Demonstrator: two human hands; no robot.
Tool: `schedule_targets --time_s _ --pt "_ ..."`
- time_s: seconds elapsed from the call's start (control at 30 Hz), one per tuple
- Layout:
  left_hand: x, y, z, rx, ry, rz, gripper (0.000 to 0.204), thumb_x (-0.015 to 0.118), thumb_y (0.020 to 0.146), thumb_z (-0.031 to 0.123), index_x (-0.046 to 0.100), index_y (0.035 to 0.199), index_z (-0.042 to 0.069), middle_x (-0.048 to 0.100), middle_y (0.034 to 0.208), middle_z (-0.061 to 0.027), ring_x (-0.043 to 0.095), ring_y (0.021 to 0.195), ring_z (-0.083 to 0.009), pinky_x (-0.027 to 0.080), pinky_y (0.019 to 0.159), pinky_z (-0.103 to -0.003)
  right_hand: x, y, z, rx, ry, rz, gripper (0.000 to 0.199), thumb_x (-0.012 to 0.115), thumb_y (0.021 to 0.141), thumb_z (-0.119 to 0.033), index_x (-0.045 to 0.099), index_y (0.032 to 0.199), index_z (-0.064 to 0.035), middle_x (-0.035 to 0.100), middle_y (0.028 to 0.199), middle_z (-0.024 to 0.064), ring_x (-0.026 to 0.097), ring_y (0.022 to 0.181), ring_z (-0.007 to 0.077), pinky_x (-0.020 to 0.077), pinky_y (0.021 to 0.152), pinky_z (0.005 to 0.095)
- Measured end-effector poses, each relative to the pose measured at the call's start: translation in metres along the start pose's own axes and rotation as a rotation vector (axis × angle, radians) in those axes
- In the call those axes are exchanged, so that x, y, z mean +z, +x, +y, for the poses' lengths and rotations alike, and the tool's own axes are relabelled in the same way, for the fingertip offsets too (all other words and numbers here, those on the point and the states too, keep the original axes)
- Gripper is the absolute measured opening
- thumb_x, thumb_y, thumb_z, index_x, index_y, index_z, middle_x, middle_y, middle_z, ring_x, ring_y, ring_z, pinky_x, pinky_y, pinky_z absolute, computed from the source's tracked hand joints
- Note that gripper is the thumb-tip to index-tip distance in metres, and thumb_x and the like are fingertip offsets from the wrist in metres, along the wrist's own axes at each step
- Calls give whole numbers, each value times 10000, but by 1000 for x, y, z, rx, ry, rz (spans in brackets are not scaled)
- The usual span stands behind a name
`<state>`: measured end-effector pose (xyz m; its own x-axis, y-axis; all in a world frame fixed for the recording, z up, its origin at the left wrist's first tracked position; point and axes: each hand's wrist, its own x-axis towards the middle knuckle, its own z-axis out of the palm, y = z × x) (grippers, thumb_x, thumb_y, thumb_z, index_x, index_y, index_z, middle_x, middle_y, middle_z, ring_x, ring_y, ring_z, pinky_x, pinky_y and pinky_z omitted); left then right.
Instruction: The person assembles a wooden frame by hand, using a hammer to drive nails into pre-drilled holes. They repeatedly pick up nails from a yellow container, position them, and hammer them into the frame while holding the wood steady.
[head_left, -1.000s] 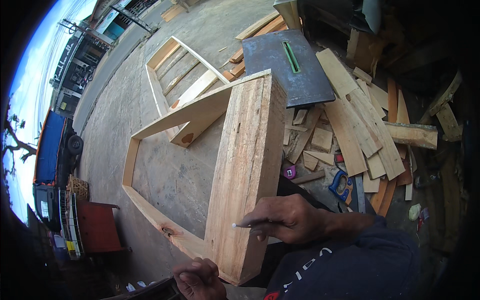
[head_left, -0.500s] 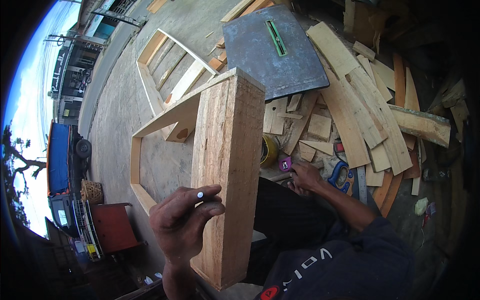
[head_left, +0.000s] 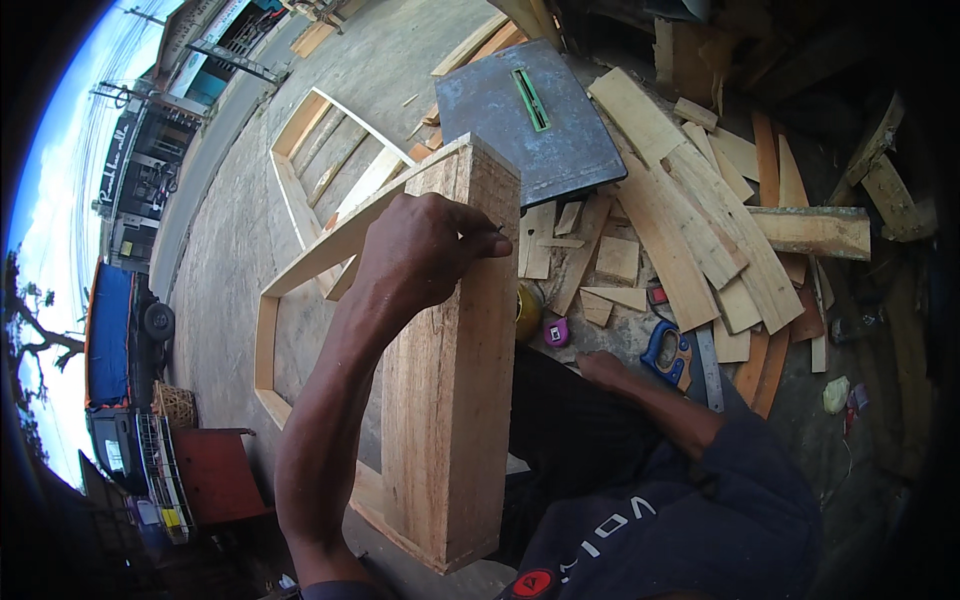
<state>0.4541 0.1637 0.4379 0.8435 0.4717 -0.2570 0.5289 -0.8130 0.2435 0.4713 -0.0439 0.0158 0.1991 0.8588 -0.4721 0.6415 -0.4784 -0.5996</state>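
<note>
Frame: wooden frame (head_left: 450, 400) – stands on edge on the concrete, its broad plank face up the middle of the view, thin side rails running off to the person's left.
Left hand: left hand (head_left: 425, 245) on the frame's top end, fingers curled shut, pinching a thin nail (head_left: 490, 228) against the wood.
Right hand: right hand (head_left: 600, 368) low, just right of the frame, fingers down among the clutter – grip cannot be told.
Near frame: yellow tape measure (head_left: 527, 312) and small pink object (head_left: 556, 332) just right of it; blue-handled saw (head_left: 667, 352) further right.
Beyond frame: grey table saw top (head_left: 530, 120) behind its top end; scrap boards (head_left: 700, 230) piled right; second frame (head_left: 320, 160) flat on the concrete, behind-left.
</note>
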Motion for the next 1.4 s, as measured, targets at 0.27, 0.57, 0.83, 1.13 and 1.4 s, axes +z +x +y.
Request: schedule_targets --time_s 0.27,0.57,0.83,1.13,1.4 --pt "-3 0 5 24 64 -16 237 813 872 306 832 1051 154 802 959 -85 744 783 -215 587 778 -411 -145 -147 -38 86 978 494 423 637 989 -210 457 1295 21 675 959 152 692 753 189 545 583 299" --pt "-4 1 3 34 51 10 240 823 857 304 834 1051 162 800 914 -70 738 766 -201 581 732 -393 -170 -156 -139 -321 1422 835 408 438 1124 -301 339 1445 -69 489 793 5 472 530 55 445 485 215" --pt "-7 2 3 6 32 -45 248 833 846 311 836 1040 156 795 891 -62 716 731 -193 563 697 -397 -152 -164 -151 -200 1233 618 425 479 1110 -252 368 1468 -49 527 786 31 517 564 80 451 500 236" --pt "-1 8 -8 104 88 10 268 843 832 326 831 1037 154 795 947 -86 730 765 -235 571 733 -402 -140 -172 -143 -231 1248 763 473 511 1095 -258 359 1480 -28 588 794 96 581 601 114 495 539 300" --pt "5 -78 -59 -23 -388 446 993 681 856 727 504 1472 -31 661 1306 -273 646 1223 -434 541 1006 -472 -190 -192 -136 -254 1180 899 333 502 1101 -236 411 1344 -26 508 791 45 512 523 112 491 498 273"
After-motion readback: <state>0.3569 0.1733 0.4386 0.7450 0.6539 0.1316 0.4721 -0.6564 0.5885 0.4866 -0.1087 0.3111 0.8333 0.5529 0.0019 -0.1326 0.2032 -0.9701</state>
